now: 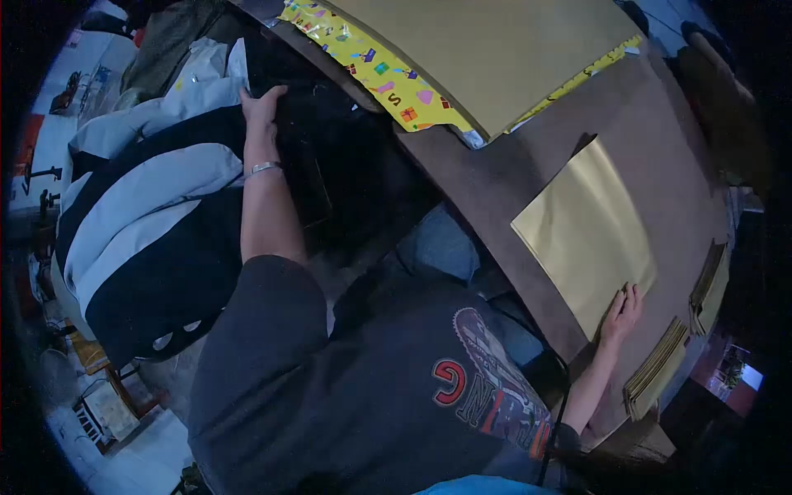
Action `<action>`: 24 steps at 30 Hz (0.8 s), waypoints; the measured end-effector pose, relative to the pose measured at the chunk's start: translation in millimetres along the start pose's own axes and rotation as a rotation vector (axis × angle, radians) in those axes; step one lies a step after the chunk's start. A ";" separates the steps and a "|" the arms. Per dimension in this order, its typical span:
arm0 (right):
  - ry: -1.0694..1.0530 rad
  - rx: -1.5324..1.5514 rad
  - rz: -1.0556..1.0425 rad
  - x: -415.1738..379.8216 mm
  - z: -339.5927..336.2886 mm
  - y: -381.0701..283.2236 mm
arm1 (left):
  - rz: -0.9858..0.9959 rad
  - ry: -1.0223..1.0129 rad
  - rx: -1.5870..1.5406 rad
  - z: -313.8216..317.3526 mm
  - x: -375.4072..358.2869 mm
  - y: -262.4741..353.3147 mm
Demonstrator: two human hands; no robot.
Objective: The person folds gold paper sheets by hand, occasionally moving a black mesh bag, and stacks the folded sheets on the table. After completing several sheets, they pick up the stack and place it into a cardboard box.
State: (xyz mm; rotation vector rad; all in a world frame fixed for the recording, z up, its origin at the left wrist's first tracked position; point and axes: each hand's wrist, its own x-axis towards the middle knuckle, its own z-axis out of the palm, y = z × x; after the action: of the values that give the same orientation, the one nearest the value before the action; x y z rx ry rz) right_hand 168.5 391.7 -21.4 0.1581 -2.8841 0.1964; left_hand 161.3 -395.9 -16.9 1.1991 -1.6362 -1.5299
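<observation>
On the left, my left hand (262,107) reaches to the edge of a black and white fabric bundle (157,198), its thumb spread away from the fingers; some fingertips are hard to make out. My right hand (624,315) lies on the lower edge of a gold sheet or folder (590,231), its fingers extended. The gold piece rests on the brown tabletop (487,177). Beyond it lies a large tan board or sheet (495,58) over yellow patterned paper (388,78).
Two stacks of folded brown pieces, one nearer (656,369) and one farther (708,287), sit at the table's right edge. Dark material (355,157) fills the space between the bundle and the table. A wooden stool (110,408) stands on the floor at lower left.
</observation>
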 end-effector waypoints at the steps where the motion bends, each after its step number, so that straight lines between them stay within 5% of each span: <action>1: 0.000 0.000 -0.004 0.0 1.5 2.2 | -0.001 0.003 -0.002 -3.4 3.2 -3.9; 4: 0.001 -0.008 0.009 -0.8 3.9 5.1 | 0.012 -0.077 -0.189 -10.8 9.9 -19.1; 14: -0.006 -0.011 0.012 -0.9 2.0 3.8 | 0.173 0.186 -0.476 -23.1 -46.8 -1.2; 18: -0.034 0.065 0.062 0.9 -3.1 -3.9 | 0.118 0.113 -0.692 -40.3 -54.5 3.8; 20: -0.026 0.082 0.058 -0.9 -0.7 -0.2 | -0.082 -0.012 -0.918 -48.4 -51.7 4.8; 24: -0.054 0.024 0.087 3.1 -10.9 -18.2 | -0.191 0.026 -0.959 -33.9 -75.7 23.6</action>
State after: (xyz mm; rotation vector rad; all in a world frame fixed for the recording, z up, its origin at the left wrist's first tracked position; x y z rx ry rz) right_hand 170.3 375.0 -8.0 0.0424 -2.9460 0.2468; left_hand 217.8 -344.6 23.3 0.8140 -0.5830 -2.0327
